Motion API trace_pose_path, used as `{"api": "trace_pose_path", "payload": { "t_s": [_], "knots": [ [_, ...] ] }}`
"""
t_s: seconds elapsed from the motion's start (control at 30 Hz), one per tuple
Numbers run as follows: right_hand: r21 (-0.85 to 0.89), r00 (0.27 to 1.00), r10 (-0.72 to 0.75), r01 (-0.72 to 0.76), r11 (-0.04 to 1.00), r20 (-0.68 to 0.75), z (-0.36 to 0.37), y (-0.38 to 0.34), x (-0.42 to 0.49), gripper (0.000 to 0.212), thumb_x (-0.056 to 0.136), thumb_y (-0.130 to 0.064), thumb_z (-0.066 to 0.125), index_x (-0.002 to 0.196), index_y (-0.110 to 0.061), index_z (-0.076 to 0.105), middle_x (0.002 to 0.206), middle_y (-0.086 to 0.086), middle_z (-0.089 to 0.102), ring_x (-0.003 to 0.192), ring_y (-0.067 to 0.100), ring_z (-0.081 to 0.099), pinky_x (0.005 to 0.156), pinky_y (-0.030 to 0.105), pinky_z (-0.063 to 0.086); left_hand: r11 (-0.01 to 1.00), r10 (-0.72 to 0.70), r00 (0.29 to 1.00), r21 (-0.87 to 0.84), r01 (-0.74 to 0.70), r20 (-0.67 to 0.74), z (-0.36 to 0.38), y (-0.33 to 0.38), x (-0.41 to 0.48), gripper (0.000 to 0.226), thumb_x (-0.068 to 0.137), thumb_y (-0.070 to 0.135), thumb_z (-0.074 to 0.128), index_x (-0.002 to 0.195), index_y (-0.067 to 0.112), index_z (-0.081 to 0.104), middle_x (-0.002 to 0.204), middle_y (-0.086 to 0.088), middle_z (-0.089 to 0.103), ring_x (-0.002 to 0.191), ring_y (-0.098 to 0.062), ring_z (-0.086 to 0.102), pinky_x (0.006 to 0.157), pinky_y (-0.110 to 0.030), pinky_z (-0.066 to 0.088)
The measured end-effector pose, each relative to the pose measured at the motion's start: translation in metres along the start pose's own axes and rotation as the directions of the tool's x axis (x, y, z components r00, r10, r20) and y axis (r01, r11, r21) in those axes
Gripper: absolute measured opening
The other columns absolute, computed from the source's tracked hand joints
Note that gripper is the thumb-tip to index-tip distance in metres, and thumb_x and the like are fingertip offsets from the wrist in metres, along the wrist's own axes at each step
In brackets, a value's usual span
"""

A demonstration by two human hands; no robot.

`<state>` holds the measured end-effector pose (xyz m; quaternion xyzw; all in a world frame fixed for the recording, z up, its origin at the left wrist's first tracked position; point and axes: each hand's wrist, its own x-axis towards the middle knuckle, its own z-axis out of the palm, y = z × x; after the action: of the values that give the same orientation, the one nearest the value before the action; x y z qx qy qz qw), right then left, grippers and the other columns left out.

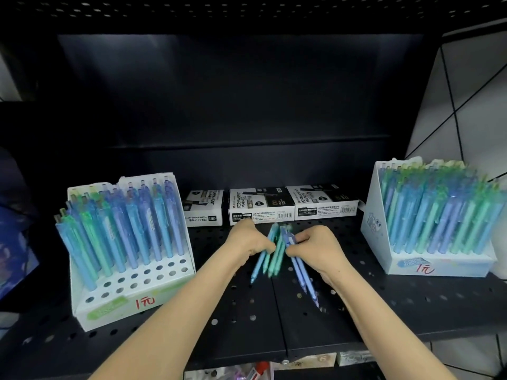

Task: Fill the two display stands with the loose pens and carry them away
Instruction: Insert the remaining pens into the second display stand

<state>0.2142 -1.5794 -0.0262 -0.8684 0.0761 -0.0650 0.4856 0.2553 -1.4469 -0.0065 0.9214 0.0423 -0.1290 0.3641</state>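
In the middle of the frame the left hand (pixel 251 239) has its fingers curled round a small bunch of pens (pixel 270 257), blue and green. It grips them near their upper ends, so the tips fan down toward the lower middle of the frame. Just beside it the right hand (pixel 315 249) pinches a few blue pens (pixel 300 272) between thumb and curled fingers. These slant down and to the right, tips close to the shelf (pixel 247 319); whether they touch it I cannot tell, as they are blurred. The two hands face each other knuckle to knuckle, backs up, almost touching. Both bare forearms come in from the bottom edge and converge toward the centre.

At the left of the frame the left stand (pixel 109 308) leans back, its rear rows filled with standing pens (pixel 123 229) and its front rows showing open holes. At the right edge the right stand (pixel 436 267) is packed to its front row. Behind the hands three marker boxes (pixel 258 208) lie in a row along the back of the black perforated shelf
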Motion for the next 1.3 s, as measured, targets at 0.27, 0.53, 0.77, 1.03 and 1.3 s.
{"api": "trace_pose_path", "payload": {
  "t_s": [0.27, 0.53, 0.77, 1.03, 1.3],
  "knots": [
    [0.115, 0.998, 0.040, -0.045, 0.992, 0.045, -0.005, -0.001, -0.004, 0.010, 0.068, 0.001, 0.072, 0.077, 0.005, 0.069, 0.053, 0.005, 0.046, 0.037, 0.007, 0.034, 0.041, 0.020, 0.029, 0.998, 0.019, 0.997, 0.063, -0.024, 0.077, 0.003, 0.004, 0.000, 0.048, 0.075, 0.019, 0.075, 0.115, 0.001, 0.055, 0.089, -0.004, 0.054, 0.081, -0.016, 0.053, 0.051, -0.020, 0.040],
    [0.246, 0.991, 0.120, -0.130, 0.961, 0.057, -0.013, 0.003, -0.004, 0.016, 0.071, 0.004, 0.070, 0.085, 0.011, 0.064, 0.059, 0.011, 0.045, 0.043, 0.014, 0.033, 0.038, 0.021, 0.028, 0.951, 0.077, 0.990, 0.289, -0.107, 0.115, -0.001, 0.012, -0.010, 0.047, 0.083, 0.016, 0.061, 0.123, -0.006, 0.050, 0.062, -0.001, 0.035, 0.048, -0.011, 0.034, 0.038, -0.019, 0.029],
    [0.433, 0.972, 0.190, -0.232, 0.871, 0.138, -0.020, 0.004, -0.001, 0.016, 0.074, 0.006, 0.068, 0.089, 0.007, 0.064, 0.064, 0.013, 0.053, 0.044, 0.011, 0.038, 0.035, 0.019, 0.030, 0.966, 0.168, 0.976, 0.173, -0.191, 0.138, -0.010, 0.001, -0.012, 0.015, 0.093, 0.020, 0.051, 0.093, 0.005, 0.048, 0.065, 0.000, 0.037, 0.053, -0.009, 0.032, 0.043, -0.016, 0.027],
    [0.590, 0.946, 0.192, -0.314, 0.744, 0.262, -0.021, -0.001, -0.003, 0.012, 0.079, 0.006, 0.065, 0.088, 0.011, 0.063, 0.063, 0.013, 0.049, 0.044, 0.012, 0.036, 0.033, 0.018, 0.032, 0.975, 0.214, 0.973, -0.087, -0.206, 0.091, -0.009, -0.014, -0.014, 0.020, 0.098, 0.019, 0.044, 0.109, 0.003, 0.049, 0.106, -0.008, 0.052, 0.100, -0.020, 0.049, 0.090, -0.027, 0.040],
    [0.751, 0.968, 0.026, -0.210, 0.626, 0.249, -0.026, -0.013, -0.007, 0.005, 0.082, 0.000, 0.063, 0.085, 0.004, 0.064, 0.055, 0.002, 0.050, 0.043, 0.007, 0.041, 0.039, 0.016, 0.037, 0.777, 0.324, 0.945, -0.583, -0.237, 0.048, -0.013, -0.006, -0.046, 0.008, 0.100, 0.008, 0.035, 0.101, 0.005, 0.042, 0.070, -0.003, 0.045, 0.058, -0.009, 0.040, 0.051, -0.018, 0.036]
  ]
}}
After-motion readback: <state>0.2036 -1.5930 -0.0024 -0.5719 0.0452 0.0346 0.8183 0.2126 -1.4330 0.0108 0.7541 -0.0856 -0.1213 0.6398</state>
